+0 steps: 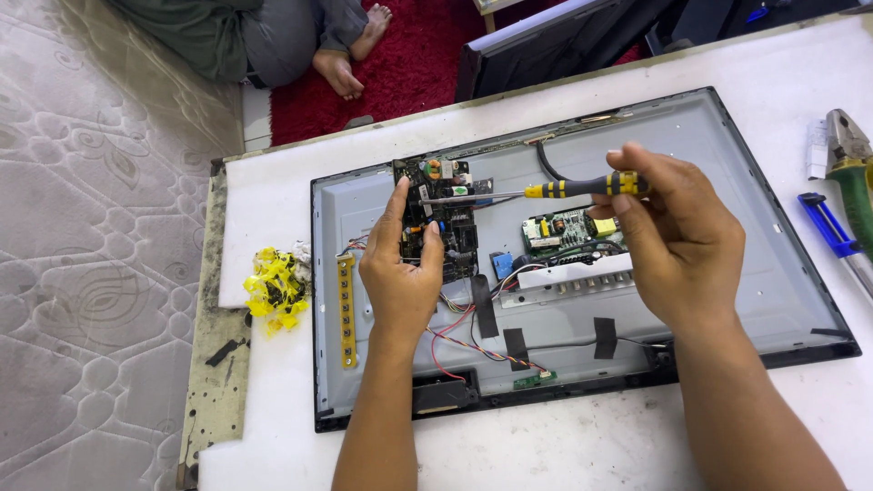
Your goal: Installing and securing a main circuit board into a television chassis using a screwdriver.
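An opened flat-screen panel (727, 182) lies back-up on a white table (564, 445). My left hand (400, 273) rests on the black main circuit board (462, 238) at the panel's upper left, thumb and fingers pinching its edge. In my right hand (682, 236) is a yellow-and-black screwdriver (582, 187), lying sideways with its metal tip pointing left onto that board. A smaller green power board (559, 232) sits just under the screwdriver shaft. Coloured wires (455, 332) run from the boards down to a small connector at the panel's bottom edge.
A yellow plastic wad (275, 286) lies left of the panel. Green pliers (853, 168) and a blue-handled tool (832, 227) lie at the right table edge. A person sits barefoot on a red rug (409, 64) beyond the table. Another dark screen (555, 41) leans behind.
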